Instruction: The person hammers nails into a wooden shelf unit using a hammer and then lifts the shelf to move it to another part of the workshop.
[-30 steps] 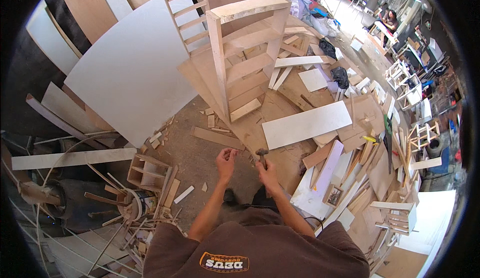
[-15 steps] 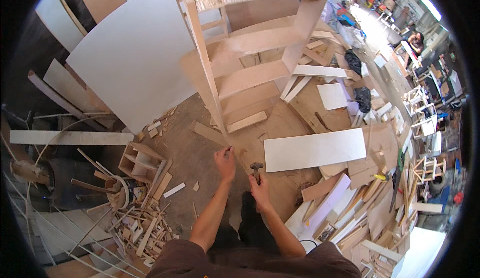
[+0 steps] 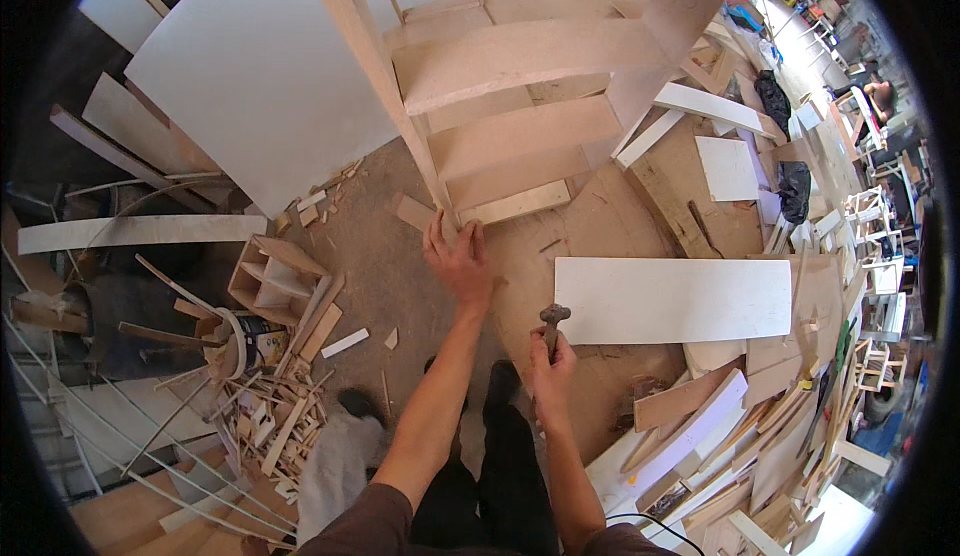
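A tall, unpainted wooden shelf unit [image 3: 520, 51] stands in front of me, with its top beyond the picture's upper edge. My left hand [image 3: 462, 266] reaches to its lower left corner, fingers bent and close together at the foot of the side post. Whether a small piece is pinched between those fingertips is hidden. In my right hand [image 3: 552, 371] a hammer [image 3: 553, 318] is gripped by its handle, head up, apart from the shelf unit. To the right of the hammer lies a flat white board [image 3: 675, 301].
A large white panel [image 3: 260, 76] leans at the left. Wood offcuts [image 3: 275, 421] are heaped at lower left beside a small compartmented wooden box [image 3: 277, 281]. Long boards and strips [image 3: 690, 426] pile up on the right. Another person [image 3: 880, 98] is far off at right.
My left hand has reached forward to the shelf unit's lower corner. The view has moved closer to the unit. The hammer stays in my right hand.
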Motion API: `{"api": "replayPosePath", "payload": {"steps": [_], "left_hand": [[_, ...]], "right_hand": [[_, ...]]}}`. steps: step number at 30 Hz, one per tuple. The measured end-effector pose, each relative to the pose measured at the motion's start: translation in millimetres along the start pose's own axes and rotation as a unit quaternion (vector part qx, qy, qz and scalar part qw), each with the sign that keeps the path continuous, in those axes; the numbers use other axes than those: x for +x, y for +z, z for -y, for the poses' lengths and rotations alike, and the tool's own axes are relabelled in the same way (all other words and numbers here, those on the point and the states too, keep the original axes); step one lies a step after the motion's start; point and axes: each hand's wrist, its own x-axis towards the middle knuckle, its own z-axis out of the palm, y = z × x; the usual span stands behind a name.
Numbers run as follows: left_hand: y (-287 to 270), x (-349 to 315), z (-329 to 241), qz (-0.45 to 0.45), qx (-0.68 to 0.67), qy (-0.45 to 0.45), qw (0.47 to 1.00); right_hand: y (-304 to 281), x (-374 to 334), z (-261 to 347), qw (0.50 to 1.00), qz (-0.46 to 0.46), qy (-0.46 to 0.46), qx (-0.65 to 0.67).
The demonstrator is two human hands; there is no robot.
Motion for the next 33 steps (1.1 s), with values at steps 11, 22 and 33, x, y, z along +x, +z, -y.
{"api": "replayPosePath", "payload": {"steps": [11, 22, 33], "left_hand": [[17.1, -6.3, 12.1, -0.012, -0.035, 0.001, 0.999], [15.7, -4.0, 6.8, 0.013, -0.029, -0.045, 0.998], [20.6, -4.0, 12.8, 0.015, -0.012, -0.01, 1.0]], "right_hand": [[28.0, 32.6, 28.9, 0.998, 0.045, -0.048, 0.014], [41.9, 44.3, 25.8, 0.984, 0.006, -0.165, -0.073], [51.4, 72.0, 56.7, 0.965, 0.045, -0.186, -0.177]]}}
